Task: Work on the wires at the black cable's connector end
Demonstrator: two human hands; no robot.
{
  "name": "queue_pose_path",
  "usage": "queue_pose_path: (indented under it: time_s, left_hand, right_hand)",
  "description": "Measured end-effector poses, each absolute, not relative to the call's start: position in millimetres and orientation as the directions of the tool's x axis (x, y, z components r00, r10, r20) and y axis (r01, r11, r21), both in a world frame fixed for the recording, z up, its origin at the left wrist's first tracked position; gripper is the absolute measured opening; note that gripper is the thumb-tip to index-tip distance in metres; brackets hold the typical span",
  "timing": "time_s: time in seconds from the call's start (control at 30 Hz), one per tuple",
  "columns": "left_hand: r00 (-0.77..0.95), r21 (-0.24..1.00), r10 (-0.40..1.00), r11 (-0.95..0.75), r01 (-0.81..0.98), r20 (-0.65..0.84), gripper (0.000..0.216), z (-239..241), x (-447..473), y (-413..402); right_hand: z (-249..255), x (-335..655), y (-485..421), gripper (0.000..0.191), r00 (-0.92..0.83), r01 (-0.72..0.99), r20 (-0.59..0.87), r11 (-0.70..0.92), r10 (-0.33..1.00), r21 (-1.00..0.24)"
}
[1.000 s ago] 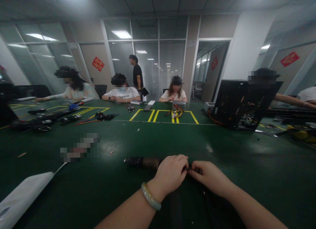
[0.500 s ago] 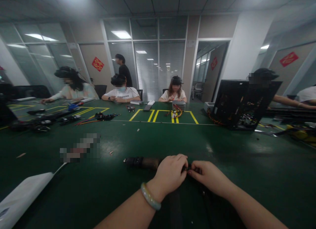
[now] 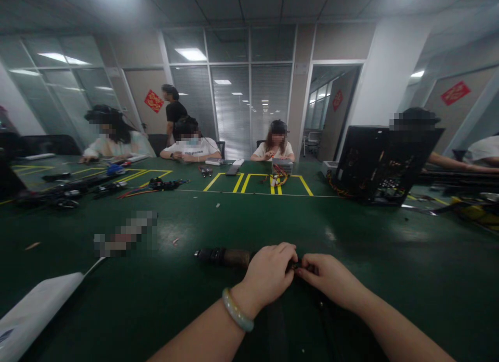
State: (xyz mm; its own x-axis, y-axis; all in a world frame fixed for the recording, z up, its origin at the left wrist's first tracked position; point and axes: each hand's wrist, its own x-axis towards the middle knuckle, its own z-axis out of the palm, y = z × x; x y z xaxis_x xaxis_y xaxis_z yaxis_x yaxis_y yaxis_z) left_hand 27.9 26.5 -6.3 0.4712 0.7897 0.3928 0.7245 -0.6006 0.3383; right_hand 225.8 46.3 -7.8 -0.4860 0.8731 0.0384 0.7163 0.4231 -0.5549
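A dark cylindrical tool (image 3: 237, 258) lies across the green table, its black collar and metal tip pointing left. My left hand (image 3: 271, 273), with a pale bangle (image 3: 237, 311) at the wrist, closes over the tool's right part and hides it. Close against its fingertips, my right hand (image 3: 331, 276) pinches at a small dark piece (image 3: 297, 265) by the tool's right end. What exactly the right fingers hold is too dark and covered to make out. Below the right hand, a thin dark strip (image 3: 323, 312) runs toward me.
A white box-like case (image 3: 42, 310) with a cord lies at left. Black parts and wires (image 3: 163, 184) are farther back. A black computer case (image 3: 384, 164) stands at right. Across the green table (image 3: 249, 216), several people sit; one person (image 3: 175, 112) stands behind them.
My hands and the tool stay almost in place. The standing person in the background has moved left, and the seated person at far left has drawn a hand inward.
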Motion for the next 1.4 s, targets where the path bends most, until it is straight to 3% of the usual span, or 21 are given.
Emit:
queue_pose_path:
  time_s: [1.4]
  left_hand:
    - [0.440, 0.346, 0.803, -0.578, 0.739, 0.402, 0.014, -11.6, 28.0, 27.9]
  right_hand:
    - [-2.7, 224.7, 43.6, 0.024, -0.479, 0.722, 0.015, 0.404, 0.878, -0.561]
